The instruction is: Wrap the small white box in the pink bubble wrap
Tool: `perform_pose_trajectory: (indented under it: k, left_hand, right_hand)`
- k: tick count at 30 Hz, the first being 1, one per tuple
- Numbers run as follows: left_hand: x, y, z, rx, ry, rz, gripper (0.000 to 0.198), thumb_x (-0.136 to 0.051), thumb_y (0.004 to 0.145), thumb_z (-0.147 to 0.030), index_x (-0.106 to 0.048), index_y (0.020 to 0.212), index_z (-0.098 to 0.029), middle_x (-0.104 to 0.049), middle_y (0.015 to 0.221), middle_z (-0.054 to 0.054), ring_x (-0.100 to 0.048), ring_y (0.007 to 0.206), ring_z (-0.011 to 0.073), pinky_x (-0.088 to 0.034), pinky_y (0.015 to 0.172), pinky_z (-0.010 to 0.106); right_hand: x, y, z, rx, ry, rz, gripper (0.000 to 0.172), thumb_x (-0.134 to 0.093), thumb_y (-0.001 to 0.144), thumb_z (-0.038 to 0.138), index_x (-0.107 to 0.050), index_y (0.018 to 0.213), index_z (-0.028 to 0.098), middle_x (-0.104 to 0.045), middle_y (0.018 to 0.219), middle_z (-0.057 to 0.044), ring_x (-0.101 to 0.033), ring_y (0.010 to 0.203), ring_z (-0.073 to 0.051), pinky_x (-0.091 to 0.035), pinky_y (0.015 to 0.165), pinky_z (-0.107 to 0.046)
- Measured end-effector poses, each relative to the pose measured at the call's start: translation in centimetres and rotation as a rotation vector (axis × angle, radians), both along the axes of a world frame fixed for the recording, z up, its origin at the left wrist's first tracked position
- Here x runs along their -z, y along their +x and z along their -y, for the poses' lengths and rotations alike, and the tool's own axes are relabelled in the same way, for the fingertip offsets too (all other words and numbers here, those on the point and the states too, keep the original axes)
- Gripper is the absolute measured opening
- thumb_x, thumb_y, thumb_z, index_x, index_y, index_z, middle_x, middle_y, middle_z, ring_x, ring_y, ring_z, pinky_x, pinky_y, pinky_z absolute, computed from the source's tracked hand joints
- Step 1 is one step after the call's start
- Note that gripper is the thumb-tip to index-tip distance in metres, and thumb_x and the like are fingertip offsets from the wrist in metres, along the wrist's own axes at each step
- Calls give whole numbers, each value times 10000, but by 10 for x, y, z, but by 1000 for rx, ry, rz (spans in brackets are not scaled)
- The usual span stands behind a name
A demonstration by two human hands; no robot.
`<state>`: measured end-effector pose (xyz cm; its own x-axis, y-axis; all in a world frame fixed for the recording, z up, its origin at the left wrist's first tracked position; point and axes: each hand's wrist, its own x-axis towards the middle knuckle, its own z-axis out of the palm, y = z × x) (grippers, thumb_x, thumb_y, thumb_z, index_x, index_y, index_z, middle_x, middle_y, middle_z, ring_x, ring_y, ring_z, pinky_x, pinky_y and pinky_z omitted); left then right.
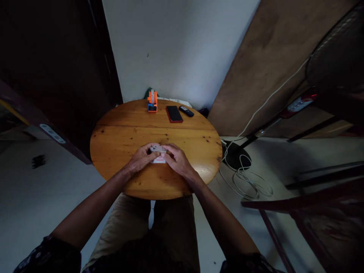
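Observation:
Near the front middle of the round wooden table [127, 140], I have both hands on a small pale stack that looks like playing cards [159, 160]. My left hand [142, 157] closes on the left side, its thumb across the top. From the right, my right hand [176, 159] grips the same stack, its thumb close to the other thumb. A pale, dark-marked face shows above the thumbs, and a white part with red print shows below them. Fingers hide the sides of the stack.
Toward the table's back edge are an orange tape dispenser [152, 101], a flat black item with red edges [174, 113] and a small black handset [186, 111]. A fan base [236, 156], coiled white cable [250, 180] and dark wooden chair [273, 205] stand right.

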<state>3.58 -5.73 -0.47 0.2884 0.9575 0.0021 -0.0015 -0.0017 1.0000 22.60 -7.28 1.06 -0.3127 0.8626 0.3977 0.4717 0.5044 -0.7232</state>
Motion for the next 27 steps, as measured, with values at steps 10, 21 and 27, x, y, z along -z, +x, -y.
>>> perform_pose_trajectory:
  k: [10, 21, 27]
  left_hand:
    - [0, 1, -3, 47, -2, 29, 574, -804, 689, -489, -682, 1147, -165, -741, 1065, 66, -677, 903, 200, -531, 835, 321]
    - [4, 2, -5, 35, 23, 67, 536, -787, 695, -383, -639, 1164, -168, -710, 1011, 32, -650, 845, 153, -521, 809, 285]
    - [3, 3, -7, 32, 11, 69, 532, -773, 710, -391, -639, 1180, -181, -711, 1006, 31, -645, 838, 155, -523, 788, 285]
  right_hand:
    - [-2, -2, -2, 134, 12, 59, 345, -615, 859, 263, -673, 1197, 229, -704, 1236, -96, -623, 1145, -255, -444, 1033, -438]
    - [-16, -14, -36, 26, -135, -104, 188, -569, 849, 339, -682, 799, 196, -663, 780, 0, -597, 738, -154, -454, 705, -271]
    - [-10, -15, -36, 23, -135, -174, 222, -555, 867, 384, -688, 828, 211, -686, 824, -14, -613, 773, -174, -469, 737, -282]
